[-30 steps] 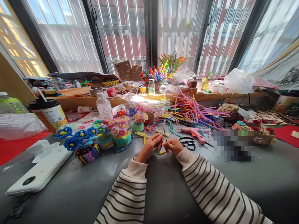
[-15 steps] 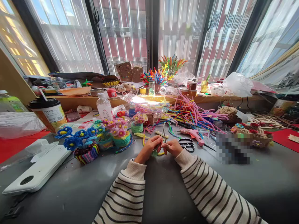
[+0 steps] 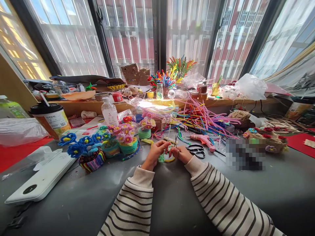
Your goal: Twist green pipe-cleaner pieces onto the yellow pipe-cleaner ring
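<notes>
2 striped sleeves lead to the left hand (image 3: 155, 153) and right hand (image 3: 181, 153), both pinched on 1 green-and-yellow pipe-cleaner piece (image 3: 167, 158) low over the bench (image 3: 81, 196). Beyond lie 1 pair of scissors (image 3: 196, 151), 1 pink glue gun (image 3: 204, 140).

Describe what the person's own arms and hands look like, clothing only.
Both arms wear long cream knit sleeves with dark horizontal stripes and plain ribbed cuffs. The left hand and right hand are bare: no gloves, and no rings or watch that I can make out.
</notes>
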`<state>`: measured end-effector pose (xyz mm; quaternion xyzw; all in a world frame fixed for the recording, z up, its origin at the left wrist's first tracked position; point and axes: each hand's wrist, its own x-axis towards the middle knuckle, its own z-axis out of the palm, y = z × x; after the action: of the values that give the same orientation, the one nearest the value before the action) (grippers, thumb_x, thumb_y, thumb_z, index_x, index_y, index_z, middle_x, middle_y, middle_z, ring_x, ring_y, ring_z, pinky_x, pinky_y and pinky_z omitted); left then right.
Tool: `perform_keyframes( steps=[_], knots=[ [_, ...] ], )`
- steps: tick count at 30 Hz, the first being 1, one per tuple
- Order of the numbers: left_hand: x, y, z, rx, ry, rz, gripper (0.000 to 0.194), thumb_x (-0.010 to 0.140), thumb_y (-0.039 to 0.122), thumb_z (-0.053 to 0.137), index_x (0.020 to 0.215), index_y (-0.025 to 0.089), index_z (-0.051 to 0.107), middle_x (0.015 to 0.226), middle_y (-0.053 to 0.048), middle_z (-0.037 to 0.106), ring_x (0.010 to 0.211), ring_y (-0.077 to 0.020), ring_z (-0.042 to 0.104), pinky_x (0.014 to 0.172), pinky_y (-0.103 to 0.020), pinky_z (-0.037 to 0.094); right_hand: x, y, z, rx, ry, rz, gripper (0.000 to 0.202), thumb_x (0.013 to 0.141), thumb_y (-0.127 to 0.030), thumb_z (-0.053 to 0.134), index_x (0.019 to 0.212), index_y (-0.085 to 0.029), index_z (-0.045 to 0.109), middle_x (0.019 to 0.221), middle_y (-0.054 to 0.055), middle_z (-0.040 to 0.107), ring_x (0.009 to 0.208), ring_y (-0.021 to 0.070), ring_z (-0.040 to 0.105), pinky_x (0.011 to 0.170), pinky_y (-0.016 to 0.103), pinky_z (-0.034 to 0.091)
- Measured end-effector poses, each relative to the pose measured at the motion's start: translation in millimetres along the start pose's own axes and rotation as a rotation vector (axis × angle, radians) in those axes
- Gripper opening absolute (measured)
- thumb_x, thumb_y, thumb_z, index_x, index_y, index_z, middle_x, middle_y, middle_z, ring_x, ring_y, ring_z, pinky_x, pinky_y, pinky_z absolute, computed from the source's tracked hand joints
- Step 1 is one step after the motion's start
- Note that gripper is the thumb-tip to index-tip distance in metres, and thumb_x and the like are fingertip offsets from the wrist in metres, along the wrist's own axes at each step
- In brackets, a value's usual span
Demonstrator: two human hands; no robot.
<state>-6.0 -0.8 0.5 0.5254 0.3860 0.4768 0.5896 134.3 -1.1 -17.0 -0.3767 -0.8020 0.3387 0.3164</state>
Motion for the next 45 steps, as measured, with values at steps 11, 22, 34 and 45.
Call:
perform_keyframes(
  steps=[11, 22, 34, 45],
  knots=[
    [-3, 5, 3.2, -0.052, -0.045, -0.080, 0.027, 0.054, 0.033, 0.064, 0.049, 0.013, 0.045, 0.040, 0.006, 0.045, 0.035, -0.0018, 0.035, 0.037, -0.016, 0.021, -1, -7, 3, 0.065, -0.014, 0.055, 0.074, 0.057, -0.075, 0.023, 0.057, -0.010, 0.058, 0.051, 0.002, 0.049, 0.048, 0.0085, 0.041, 0.050, 0.023, 0.029],
    [-5, 3, 3.5, -0.031, -0.125, -0.102, 0.030, 0.057, 0.035, 0.062, 0.047, 0.013, 0.043, 0.039, 0.006, 0.043, 0.034, -0.0024, 0.036, 0.036, -0.018, 0.017, -1, -2, 3, 0.162, 0.005, -0.003, 0.062, 0.063, -0.067, 0.031, 0.040, -0.014, 0.051, 0.043, 0.001, 0.049, 0.044, 0.0079, 0.042, 0.049, 0.022, 0.032],
    [1, -3, -3.3, -0.006, -0.062, -0.037, 0.028, 0.059, 0.036, 0.060, 0.050, 0.015, 0.042, 0.038, 0.007, 0.041, 0.033, -0.0026, 0.032, 0.037, -0.018, 0.018, 1, 2, 0, 0.047, 0.026, 0.141, 0.072, 0.061, -0.072, 0.019, 0.046, -0.012, 0.056, 0.034, -0.004, 0.026, 0.036, 0.0053, 0.027, 0.040, 0.022, 0.022],
    [-2, 0, -0.3, -0.117, -0.142, -0.045, 0.027, 0.058, 0.029, 0.061, 0.049, 0.015, 0.039, 0.041, 0.008, 0.041, 0.036, -0.0033, 0.037, 0.039, -0.017, 0.027, 0, -4, 0, -0.027, -0.050, 0.101, 0.074, 0.061, -0.072, 0.018, 0.051, -0.011, 0.059, 0.040, -0.002, 0.037, 0.042, 0.0063, 0.035, 0.045, 0.022, 0.025]
  ],
)
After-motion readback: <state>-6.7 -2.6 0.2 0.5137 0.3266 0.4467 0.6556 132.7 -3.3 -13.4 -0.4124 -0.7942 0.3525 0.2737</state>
